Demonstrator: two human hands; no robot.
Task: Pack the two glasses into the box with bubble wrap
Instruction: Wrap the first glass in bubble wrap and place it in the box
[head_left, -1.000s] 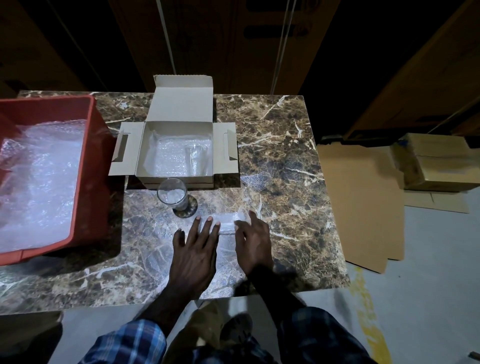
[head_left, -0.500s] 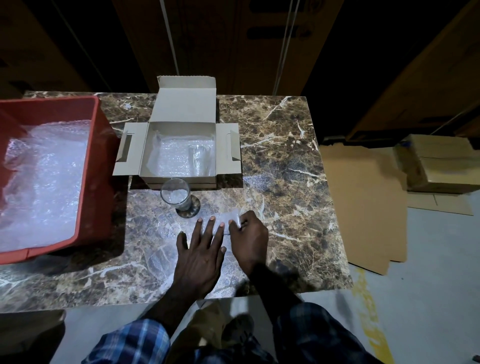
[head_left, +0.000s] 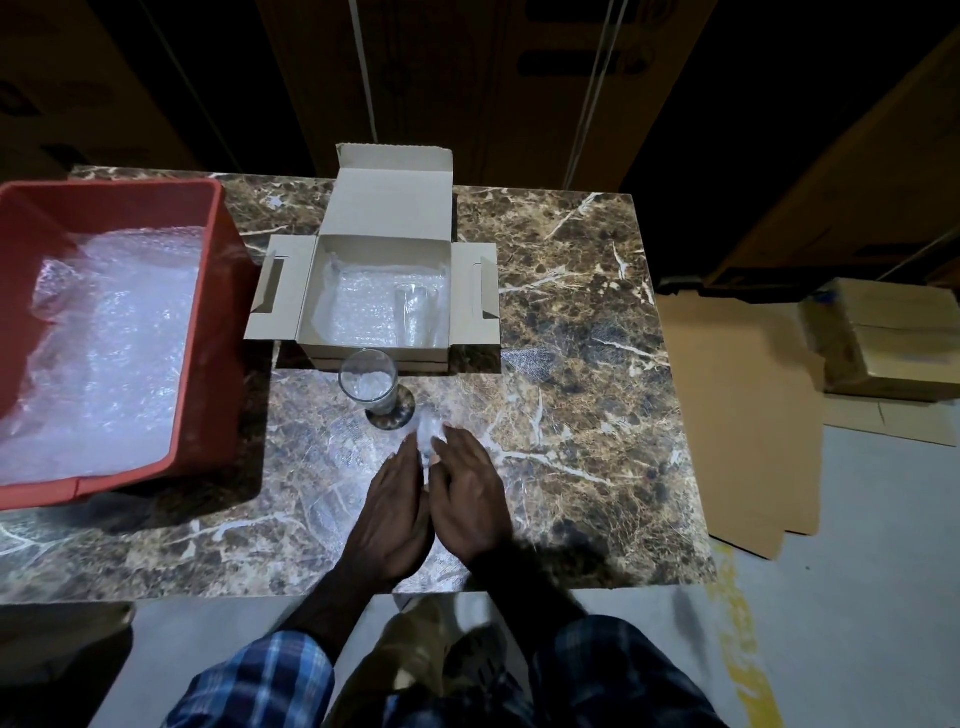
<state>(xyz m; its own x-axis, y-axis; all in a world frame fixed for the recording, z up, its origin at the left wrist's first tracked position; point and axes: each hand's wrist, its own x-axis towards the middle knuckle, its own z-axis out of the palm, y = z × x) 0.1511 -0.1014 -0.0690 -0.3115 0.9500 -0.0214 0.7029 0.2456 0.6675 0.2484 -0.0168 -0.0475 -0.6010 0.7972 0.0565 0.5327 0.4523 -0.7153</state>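
Both hands, left hand (head_left: 390, 512) and right hand (head_left: 470, 499), press a small wrap (head_left: 429, 435) together between flat fingers, probably padding for glass (head_left: 370, 382) standing on the tabletop (head_left: 571, 364) before the lined box (head_left: 382, 260) holding 1 glass (head_left: 415, 312).

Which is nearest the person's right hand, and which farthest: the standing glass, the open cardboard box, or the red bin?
From the right hand:
1. Standing glass, just beyond the fingers, slightly left.
2. Open cardboard box, behind the glass.
3. Red bin, far left on the table.
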